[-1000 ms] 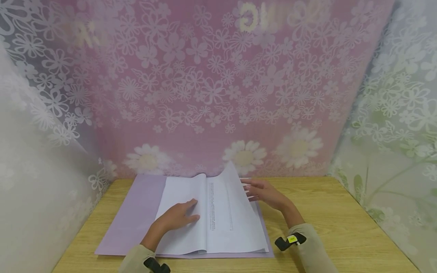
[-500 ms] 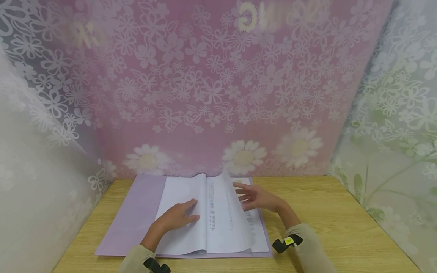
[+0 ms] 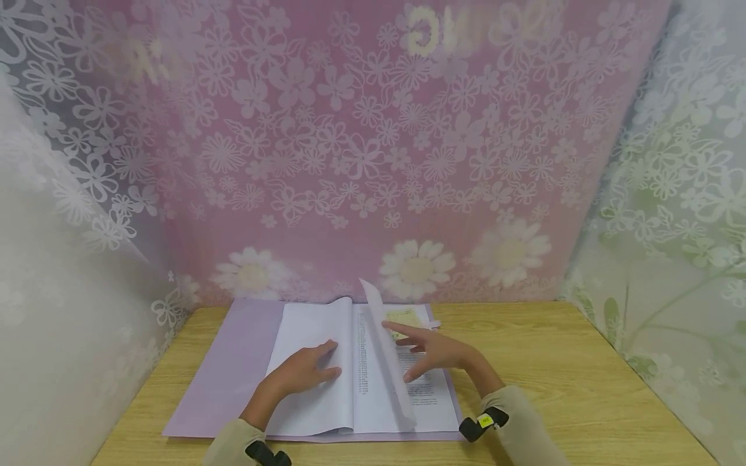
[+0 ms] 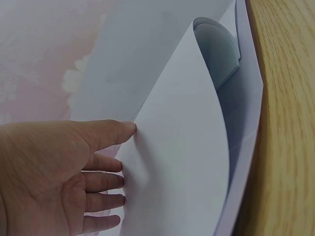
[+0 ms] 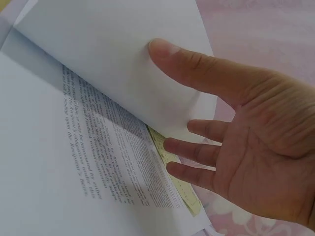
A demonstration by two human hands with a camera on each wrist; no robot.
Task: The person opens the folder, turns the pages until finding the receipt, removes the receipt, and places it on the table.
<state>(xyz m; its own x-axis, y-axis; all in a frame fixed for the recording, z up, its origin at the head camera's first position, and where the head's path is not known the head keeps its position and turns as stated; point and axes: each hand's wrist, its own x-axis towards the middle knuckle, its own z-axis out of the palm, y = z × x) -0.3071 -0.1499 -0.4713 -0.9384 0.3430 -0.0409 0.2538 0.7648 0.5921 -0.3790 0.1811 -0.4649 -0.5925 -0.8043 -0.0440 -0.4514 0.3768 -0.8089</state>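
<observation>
A lilac folder [image 3: 227, 375] lies spread on the table with white sheets inside. My left hand [image 3: 300, 370] rests on the turned-back sheets [image 3: 309, 323], which curl up near the fold; its thumb and fingertips touch the paper in the left wrist view. One lifted sheet [image 3: 384, 369] stands nearly upright right of the fold. Against this sheet my right hand [image 3: 440, 349] pushes with spread, fairly straight fingers; the right wrist view has its thumb [image 5: 167, 51] on the paper. Beneath appears a printed page [image 5: 103, 137] with a yellow note [image 3: 406, 318] at its top.
The wooden table [image 3: 553, 375] extends past the folder on both sides. A flowered pink curtain [image 3: 326, 226] hangs at its back edge, with pale curtains to left and right. A small pinkish tab [image 3: 435, 323] sticks out from the folder's right side.
My right hand has moved left, swinging the lifted sheet from the right toward the fold. The printed page and yellow note beneath have come into sight. My left hand stays put.
</observation>
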